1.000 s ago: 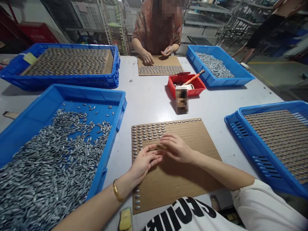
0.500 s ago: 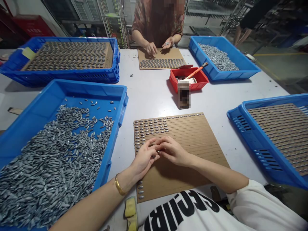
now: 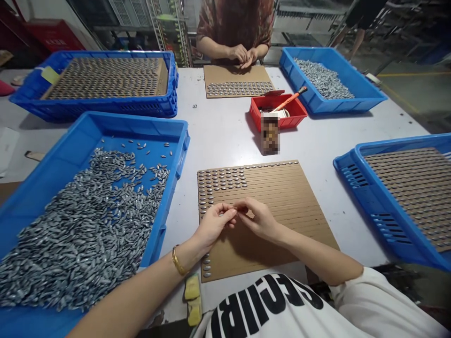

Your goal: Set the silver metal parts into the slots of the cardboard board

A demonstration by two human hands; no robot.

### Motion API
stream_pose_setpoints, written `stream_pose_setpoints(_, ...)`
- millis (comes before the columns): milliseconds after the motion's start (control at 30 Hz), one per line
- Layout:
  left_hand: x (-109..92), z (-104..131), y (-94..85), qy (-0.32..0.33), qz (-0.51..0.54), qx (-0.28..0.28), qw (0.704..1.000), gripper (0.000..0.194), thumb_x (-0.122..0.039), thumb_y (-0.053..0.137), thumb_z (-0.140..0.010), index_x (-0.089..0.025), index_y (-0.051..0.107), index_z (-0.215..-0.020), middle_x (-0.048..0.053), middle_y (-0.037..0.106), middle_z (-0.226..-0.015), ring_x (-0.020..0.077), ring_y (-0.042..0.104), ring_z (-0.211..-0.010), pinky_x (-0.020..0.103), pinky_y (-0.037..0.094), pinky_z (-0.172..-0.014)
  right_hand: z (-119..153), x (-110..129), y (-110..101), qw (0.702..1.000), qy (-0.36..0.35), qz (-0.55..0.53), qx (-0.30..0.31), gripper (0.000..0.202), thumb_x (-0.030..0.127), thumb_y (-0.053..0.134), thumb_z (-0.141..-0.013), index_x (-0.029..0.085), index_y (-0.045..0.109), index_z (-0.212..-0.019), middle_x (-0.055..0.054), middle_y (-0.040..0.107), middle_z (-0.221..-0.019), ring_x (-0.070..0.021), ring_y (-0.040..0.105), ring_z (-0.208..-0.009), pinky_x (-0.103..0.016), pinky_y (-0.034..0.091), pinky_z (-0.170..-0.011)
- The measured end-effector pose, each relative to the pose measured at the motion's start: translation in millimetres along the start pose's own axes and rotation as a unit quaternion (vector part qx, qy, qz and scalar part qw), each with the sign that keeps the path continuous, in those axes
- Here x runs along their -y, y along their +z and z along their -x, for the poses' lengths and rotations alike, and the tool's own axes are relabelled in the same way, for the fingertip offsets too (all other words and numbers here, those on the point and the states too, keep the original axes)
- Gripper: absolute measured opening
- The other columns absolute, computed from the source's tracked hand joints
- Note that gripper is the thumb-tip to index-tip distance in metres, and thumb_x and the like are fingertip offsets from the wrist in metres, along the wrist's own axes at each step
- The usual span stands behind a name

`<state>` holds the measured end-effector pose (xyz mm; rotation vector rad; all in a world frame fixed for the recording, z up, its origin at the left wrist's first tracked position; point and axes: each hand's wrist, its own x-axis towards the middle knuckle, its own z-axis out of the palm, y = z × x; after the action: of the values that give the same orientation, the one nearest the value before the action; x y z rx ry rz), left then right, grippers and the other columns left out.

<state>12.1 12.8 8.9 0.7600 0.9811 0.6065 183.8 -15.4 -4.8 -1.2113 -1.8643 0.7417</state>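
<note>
A brown cardboard sheet [image 3: 282, 206] with ridged lines lies on the white table below both hands. Rows of small silver oval pieces [image 3: 227, 180] sit at its upper left, with more along its left and top edges. Over the sheet's left half, my left hand [image 3: 217, 220] has its fingers curled in, thumb against the fingertips. My right hand [image 3: 256, 217] meets it there, its fingers pinched and touching the left fingertips. Whatever either hand holds is too small or hidden to make out.
A blue tray [image 3: 178, 159] heaped with silver pieces is at left. A blue crate [image 3: 366, 211] with a filled board stands right. Beyond are a red box [image 3: 292, 121], another filled crate [image 3: 134, 105], a blue tray [image 3: 352, 104] and a person [image 3: 236, 33] working over a cardboard sheet [image 3: 214, 72].
The fingers of my left hand have curled in more, and my right fingertips now meet them. The person across has brought both hands together. The view has shifted slightly.
</note>
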Motion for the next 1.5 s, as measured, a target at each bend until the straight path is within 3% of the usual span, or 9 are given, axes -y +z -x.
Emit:
stream_pose_setpoints(200, 2, 12, 4.1, -0.046, 0.041, -0.013, 0.998, 0.023, -0.033, 0.07, -0.076, -0.014, 0.058, -0.072, 0.001, 0.059, -0.066, 0.0073, 0.052, -0.055, 0.017, 0.039, -0.05, 8, -6, 5, 0.995, -0.084, 0.046, -0.003, 0.02, 0.014, 0.05, -0.091, 0.025, 0.06, -0.104, -0.004, 0.066, -0.086, -0.0155, 0.059, -0.076, -0.029, 0.05, -0.068)
stream_pose_setpoints(333, -17, 19, 0.3, -0.067, 0.068, -0.022, 0.995, 0.017, -0.027, 0.069, -0.077, -0.013, 0.06, -0.083, 0.005, 0.063, -0.075, 0.0091, 0.058, -0.06, 0.018, 0.041, -0.051, 6, -10, 2, 0.996, -0.07, 0.046, -0.014, 0.017, 0.016, 0.051, -0.091, 0.024, 0.064, -0.1, -0.005, 0.066, -0.086, -0.016, 0.061, -0.075, -0.029, 0.051, -0.067)
stream_pose_setpoints(467, -33, 22, -13.3, 0.032, 0.157, -0.119, 0.98, 0.009, -0.022, 0.059, -0.082, -0.015, 0.06, -0.088, 0.005, 0.064, -0.08, 0.0128, 0.063, -0.07, 0.021, 0.049, -0.058, -2, -12, -3, 0.998, -0.032, 0.037, -0.025, 0.016, 0.019, 0.05, -0.092, 0.024, 0.064, -0.098, -0.004, 0.067, -0.081, -0.0157, 0.061, -0.071, -0.028, 0.049, -0.064)
stream_pose_setpoints(567, -27, 24, -21.8, -0.019, 0.194, -0.175, 0.965, 0.013, -0.006, 0.05, -0.078, -0.013, 0.058, -0.085, 0.009, 0.066, -0.083, 0.0159, 0.067, -0.077, 0.027, 0.055, -0.071, -7, -20, -2, 0.998, -0.028, 0.045, -0.017, 0.014, 0.021, 0.051, -0.092, 0.023, 0.064, -0.098, -0.004, 0.068, -0.083, -0.0155, 0.061, -0.072, -0.028, 0.049, -0.065)
stream_pose_setpoints(700, -18, 27, -25.2, -0.005, 0.185, -0.142, 0.972, 0.023, -0.001, 0.05, -0.076, -0.012, 0.059, -0.094, 0.012, 0.068, -0.093, 0.0178, 0.068, -0.084, 0.03, 0.055, -0.08, -11, -35, 5, 0.997, -0.019, 0.076, -0.008, 0.013, 0.022, 0.051, -0.092, 0.022, 0.064, -0.095, -0.004, 0.067, -0.08, -0.0156, 0.061, -0.071, -0.028, 0.049, -0.065)
stream_pose_setpoints(933, -4, 22, -21.3, -0.063, 0.146, -0.117, 0.98, 0.015, -0.012, 0.05, -0.085, -0.012, 0.057, -0.098, 0.012, 0.069, -0.081, 0.0152, 0.066, -0.067, 0.026, 0.054, -0.064, -18, -46, 14, 0.994, -0.021, 0.106, 0.006, 0.014, 0.023, 0.049, -0.093, 0.022, 0.063, -0.094, -0.004, 0.067, -0.081, -0.0158, 0.06, -0.073, -0.028, 0.049, -0.068)
stream_pose_setpoints(1133, 6, 26, -19.1, -0.044, 0.107, -0.099, 0.988, 0.012, -0.026, 0.054, -0.087, -0.017, 0.049, -0.094, 0.011, 0.07, -0.083, 0.0163, 0.067, -0.069, 0.026, 0.052, -0.063, -21, -52, 19, 0.993, -0.033, 0.114, 0.012, 0.014, 0.021, 0.048, -0.093, 0.022, 0.062, -0.093, -0.004, 0.066, -0.084, -0.0153, 0.06, -0.075, -0.028, 0.049, -0.07)
stream_pose_setpoints(1367, 4, 27, -22.4, -0.025, 0.053, -0.085, 0.995, 0.021, -0.027, 0.07, -0.074, -0.014, 0.063, -0.088, 0.001, 0.062, -0.068, 0.0071, 0.053, -0.055, 0.018, 0.04, -0.051, -23, -55, 20, 0.992, -0.03, 0.12, 0.019, 0.013, 0.02, 0.048, -0.093, 0.021, 0.061, -0.093, -0.005, 0.064, -0.083, -0.0157, 0.058, -0.074, -0.027, 0.047, -0.068)
stream_pose_setpoints(1500, 6, 25, -24.5, -0.023, 0.056, -0.091, 0.994, 0.022, -0.026, 0.071, -0.072, -0.013, 0.067, -0.09, 0.002, 0.062, -0.071, 0.0072, 0.053, -0.058, 0.018, 0.04, -0.052, -24, -54, 20, 0.992, -0.031, 0.118, 0.019, 0.014, 0.02, 0.048, -0.093, 0.02, 0.061, -0.092, -0.005, 0.063, -0.082, -0.0154, 0.058, -0.073, -0.027, 0.047, -0.067)
